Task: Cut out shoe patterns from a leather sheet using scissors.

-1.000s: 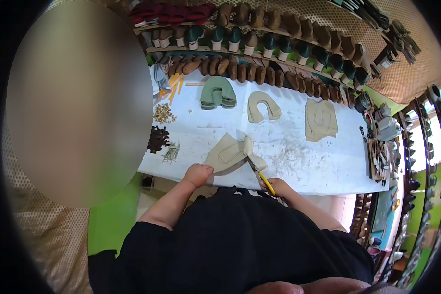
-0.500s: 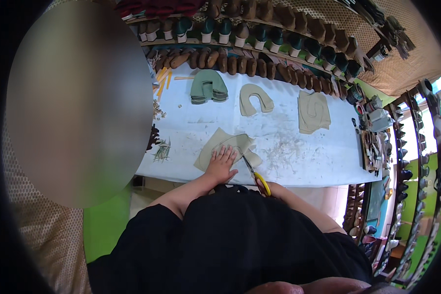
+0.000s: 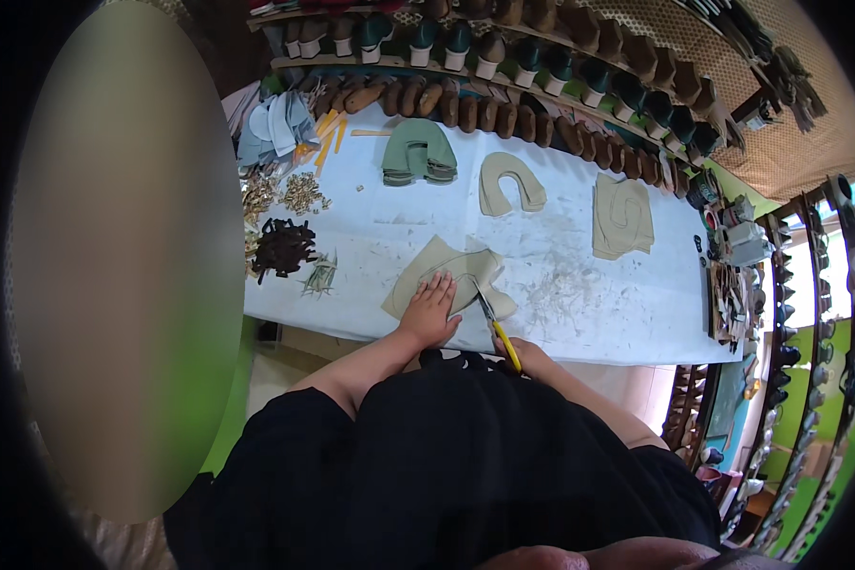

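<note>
Left hand (image 3: 429, 314) now farther from scraps (image 3: 320, 275)

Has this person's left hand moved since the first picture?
Yes. Judged against the stack of green pieces, the left hand has shifted to the right, from the near edge of the white table onto the beige sheet.

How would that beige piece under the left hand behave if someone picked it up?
The beige piece would probably flop rather than stay stiff, since its right part bends up beside the scissors. It looks thin, so it is likely light. Lying flat under the spread left hand, it seems unlikely to roll.
</note>
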`<state>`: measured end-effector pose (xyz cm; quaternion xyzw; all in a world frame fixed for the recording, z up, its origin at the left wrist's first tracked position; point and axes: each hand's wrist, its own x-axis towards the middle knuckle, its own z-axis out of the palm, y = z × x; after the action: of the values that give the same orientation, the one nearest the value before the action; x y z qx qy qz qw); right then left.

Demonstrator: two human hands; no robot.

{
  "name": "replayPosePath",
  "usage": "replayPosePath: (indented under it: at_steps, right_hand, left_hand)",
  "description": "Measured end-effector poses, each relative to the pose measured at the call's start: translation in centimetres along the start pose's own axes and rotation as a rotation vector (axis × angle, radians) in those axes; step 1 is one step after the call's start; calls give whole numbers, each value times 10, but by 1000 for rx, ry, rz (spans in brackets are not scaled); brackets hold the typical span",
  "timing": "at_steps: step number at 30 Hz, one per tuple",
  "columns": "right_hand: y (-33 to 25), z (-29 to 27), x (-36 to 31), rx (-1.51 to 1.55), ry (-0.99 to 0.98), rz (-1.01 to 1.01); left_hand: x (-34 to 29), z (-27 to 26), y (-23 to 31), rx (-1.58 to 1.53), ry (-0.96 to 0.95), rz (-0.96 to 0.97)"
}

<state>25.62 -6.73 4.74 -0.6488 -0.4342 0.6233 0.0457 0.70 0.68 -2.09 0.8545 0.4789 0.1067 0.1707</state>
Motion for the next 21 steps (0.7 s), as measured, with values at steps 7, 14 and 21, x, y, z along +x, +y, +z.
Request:
replayPosePath:
  at_steps: [7,14,21]
  right_hand:
    - [35,1,42,34,4,-66]
    - [50,-6,54,58,-53,-28]
    - [28,-18,31,-305,-27,-79]
  left_hand:
    - [0,2,-2,-11,-6,-5]
    - [3,6,-3,-14,12,12]
    - [0,8,-6,-17,36,25]
